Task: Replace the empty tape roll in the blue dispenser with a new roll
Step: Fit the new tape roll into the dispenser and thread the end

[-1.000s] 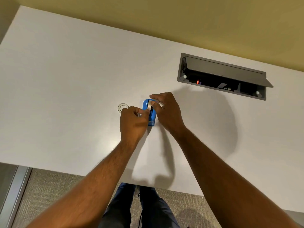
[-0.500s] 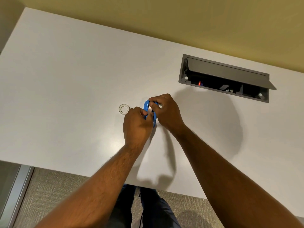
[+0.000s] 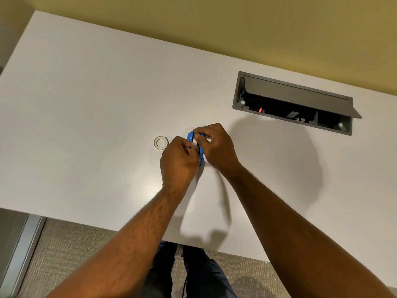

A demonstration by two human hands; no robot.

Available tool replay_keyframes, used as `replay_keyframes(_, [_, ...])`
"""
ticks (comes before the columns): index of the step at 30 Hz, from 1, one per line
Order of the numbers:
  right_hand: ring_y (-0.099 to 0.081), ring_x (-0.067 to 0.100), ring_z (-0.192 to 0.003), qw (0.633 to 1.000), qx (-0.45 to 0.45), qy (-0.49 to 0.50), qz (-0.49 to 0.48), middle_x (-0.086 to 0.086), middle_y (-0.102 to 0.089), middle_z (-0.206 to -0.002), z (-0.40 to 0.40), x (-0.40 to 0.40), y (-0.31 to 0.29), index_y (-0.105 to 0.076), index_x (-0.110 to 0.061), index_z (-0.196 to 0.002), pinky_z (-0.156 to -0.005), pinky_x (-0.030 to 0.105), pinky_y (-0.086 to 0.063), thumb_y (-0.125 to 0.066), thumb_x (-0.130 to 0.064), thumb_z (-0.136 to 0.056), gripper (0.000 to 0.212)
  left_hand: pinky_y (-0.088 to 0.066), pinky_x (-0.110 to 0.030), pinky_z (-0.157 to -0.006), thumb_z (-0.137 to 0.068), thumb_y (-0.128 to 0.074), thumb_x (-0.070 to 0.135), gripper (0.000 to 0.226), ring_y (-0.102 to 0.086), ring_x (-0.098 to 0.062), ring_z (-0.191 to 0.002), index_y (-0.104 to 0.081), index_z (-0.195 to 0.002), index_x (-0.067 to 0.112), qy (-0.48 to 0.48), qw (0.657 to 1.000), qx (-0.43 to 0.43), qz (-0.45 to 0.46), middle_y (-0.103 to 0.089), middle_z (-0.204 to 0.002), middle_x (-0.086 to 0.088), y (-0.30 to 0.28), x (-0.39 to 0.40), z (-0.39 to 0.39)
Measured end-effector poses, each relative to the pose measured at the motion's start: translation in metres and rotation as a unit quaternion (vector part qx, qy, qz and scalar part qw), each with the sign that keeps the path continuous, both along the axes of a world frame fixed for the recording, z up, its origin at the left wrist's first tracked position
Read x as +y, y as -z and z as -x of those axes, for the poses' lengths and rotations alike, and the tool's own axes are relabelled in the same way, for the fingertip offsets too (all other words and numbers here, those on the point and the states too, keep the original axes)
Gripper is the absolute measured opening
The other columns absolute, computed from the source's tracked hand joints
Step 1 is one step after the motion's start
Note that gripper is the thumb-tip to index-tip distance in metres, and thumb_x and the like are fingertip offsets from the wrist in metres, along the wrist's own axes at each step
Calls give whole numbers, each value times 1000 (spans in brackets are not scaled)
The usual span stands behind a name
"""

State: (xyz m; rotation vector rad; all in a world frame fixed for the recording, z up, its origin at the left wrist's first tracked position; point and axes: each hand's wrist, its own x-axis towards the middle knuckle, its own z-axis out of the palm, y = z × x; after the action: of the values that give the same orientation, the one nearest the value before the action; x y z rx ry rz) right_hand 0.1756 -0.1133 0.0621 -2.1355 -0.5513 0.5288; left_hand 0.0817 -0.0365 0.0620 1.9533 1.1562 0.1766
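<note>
The blue tape dispenser (image 3: 190, 136) stands on edge between both hands, mostly covered by them. My left hand (image 3: 179, 162) pinches its near side, with something pale at the fingertips. My right hand (image 3: 217, 147) grips it from the right, fingers curled over the top. A clear tape ring (image 3: 161, 143) lies flat on the white table (image 3: 86, 104), just left of my left hand and apart from it. Whether a roll sits inside the dispenser is hidden.
A grey recessed cable box (image 3: 294, 104) with its lid propped open sits in the table at the back right. The table's near edge runs below my forearms, with carpet and my legs beneath. A yellow wall lies beyond the table.
The dispenser went from lying flatter, with its top face showing, to standing on edge. Both hands closed in tighter around it. The clear ring stayed put.
</note>
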Motion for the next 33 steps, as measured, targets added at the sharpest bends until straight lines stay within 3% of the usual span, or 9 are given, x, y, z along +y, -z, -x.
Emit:
replay_keyframes(11, [-62, 19, -106, 999, 9, -4, -33, 10, -69, -112, -1, -3, -1, -72, -5, -112, -92, 26, -52, -63, -12, -97, 20, -49, -25, -61, -91, -68, 32, 18, -62, -13, -67, -64, -85, 16, -25, 999, 21, 36, -66, -75, 5, -5, 4, -6])
replay_keyframes(15, [-61, 19, -107, 999, 11, -6, -42, 11, -70, -112, 0, -5, 1, -72, -4, -112, -90, 19, -49, -63, -12, -97, 19, -50, -27, -64, -92, -66, 31, 18, -63, -14, -70, -65, -87, 14, -31, 998, 26, 49, -67, -78, 3, -7, 3, -7])
replay_keyframes(18, [-61, 17, -108, 998, 24, 0, -58, 1, -67, -111, -1, -6, 4, -72, -7, -112, -89, 14, -47, -63, -12, -97, 18, -46, -23, -60, -92, -64, 26, 13, -62, -13, -70, -65, -88, 14, -40, 997, 28, 65, -67, -78, 3, -8, 2, -10])
replay_keyframes(23, [-59, 15, -114, 997, 58, -23, -43, -5, -63, -116, -6, -13, 7, -68, -15, -119, -101, 29, -49, -51, -6, -99, 27, -50, -25, -64, -90, -64, 19, 9, -64, -14, -73, -68, -88, 11, -66, 992, 14, 104, -70, -81, 0, -9, 2, -12])
replay_keyframes(26, [-54, 16, -124, 994, 68, -79, -6, -2, -57, -131, -13, -19, 6, -60, -19, -132, -107, 32, -45, -58, -4, -94, 41, -48, -24, -63, -91, -64, 19, 10, -61, -13, -70, -67, -87, 11, -74, 992, 4, 104, -68, -79, 0, -7, 1, -10])
replay_keyframes(29, [-53, 20, -124, 991, 33, -133, 8, 5, -56, -134, -17, -23, 6, -57, -13, -136, -106, 33, -44, -67, -2, -87, 51, -48, -24, -62, -90, -67, 19, 9, -60, -11, -67, -66, -84, 11, -93, 990, -18, 107, -67, -76, 1, -5, -3, -5])
replay_keyframes(33, [-56, 22, -120, 990, -13, -138, 3, 10, -59, -130, -15, -24, 9, -59, -6, -131, -103, 33, -48, -69, 3, -85, 48, -47, -22, -60, -90, -74, 21, 12, -59, -9, -64, -69, -80, 16, -131, 980, -43, 145, -67, -72, 3, -1, -10, 0])
